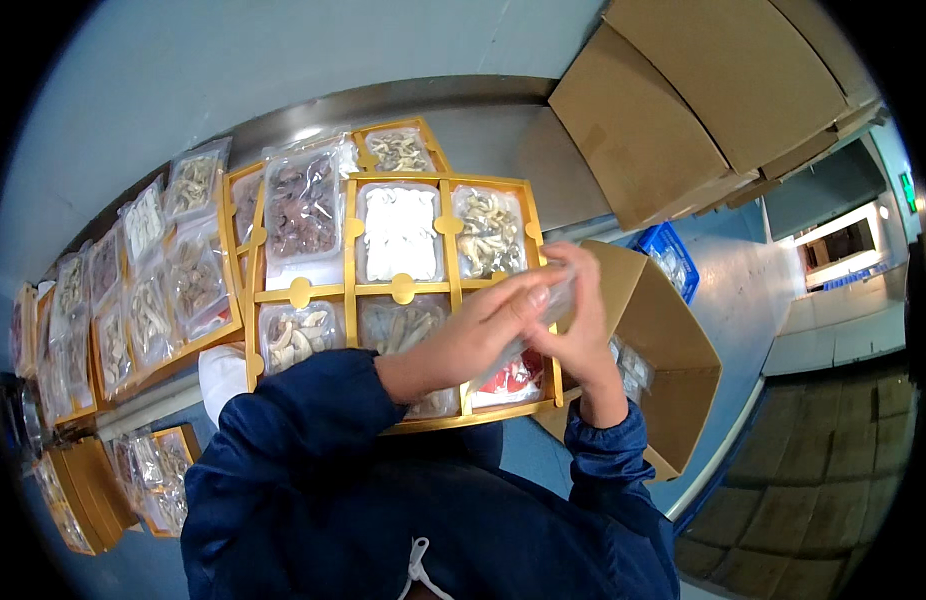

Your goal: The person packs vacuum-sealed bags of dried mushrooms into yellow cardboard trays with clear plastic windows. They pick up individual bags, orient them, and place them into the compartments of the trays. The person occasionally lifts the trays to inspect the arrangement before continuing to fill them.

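My left hand (494,311) and my right hand (585,315) meet over the right side of a gold-edged divided box (403,288). Between them they grip a clear plastic pack (559,294), blurred and partly covered by my fingers; I cannot tell its contents. Under it, the near right compartment shows a red and white printed surface (514,376). A white-filled tray (400,232) and a tray of dried mushroom slices (487,231) fill two far compartments. At far left, a pack of dark dried pieces (303,202) sits raised and tilted. My left forearm hides part of the near row.
An open cardboard carton (677,390) with clear packs inside stands to the right, near a blue plastic crate (667,259). Large cardboard boxes (658,142) are at back right. More filled gold boxes (163,360) line the metal worktop (500,142) leftward. Others (95,495) sit lower left.
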Action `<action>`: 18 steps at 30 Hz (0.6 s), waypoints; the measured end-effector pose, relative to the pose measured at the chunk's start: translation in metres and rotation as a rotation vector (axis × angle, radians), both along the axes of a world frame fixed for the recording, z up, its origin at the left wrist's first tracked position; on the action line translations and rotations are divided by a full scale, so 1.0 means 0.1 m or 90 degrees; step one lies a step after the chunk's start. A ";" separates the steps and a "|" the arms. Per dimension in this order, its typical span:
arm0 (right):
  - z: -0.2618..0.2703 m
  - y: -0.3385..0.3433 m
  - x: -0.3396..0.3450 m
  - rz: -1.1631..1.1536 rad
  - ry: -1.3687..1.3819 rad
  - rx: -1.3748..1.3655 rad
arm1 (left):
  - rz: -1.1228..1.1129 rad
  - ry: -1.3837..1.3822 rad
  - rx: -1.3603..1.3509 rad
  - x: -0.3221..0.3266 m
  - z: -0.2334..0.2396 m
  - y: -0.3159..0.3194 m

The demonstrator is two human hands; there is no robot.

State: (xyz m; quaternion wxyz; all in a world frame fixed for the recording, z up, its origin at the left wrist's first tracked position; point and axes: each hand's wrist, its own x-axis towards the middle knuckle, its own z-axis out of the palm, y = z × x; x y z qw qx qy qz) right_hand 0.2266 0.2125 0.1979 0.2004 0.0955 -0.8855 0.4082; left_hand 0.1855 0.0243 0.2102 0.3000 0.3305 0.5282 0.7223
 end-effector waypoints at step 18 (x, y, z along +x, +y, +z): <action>-0.30 -0.29 0.38 -0.346 0.098 0.258 | 0.180 0.053 -0.157 0.00 -1.20 0.12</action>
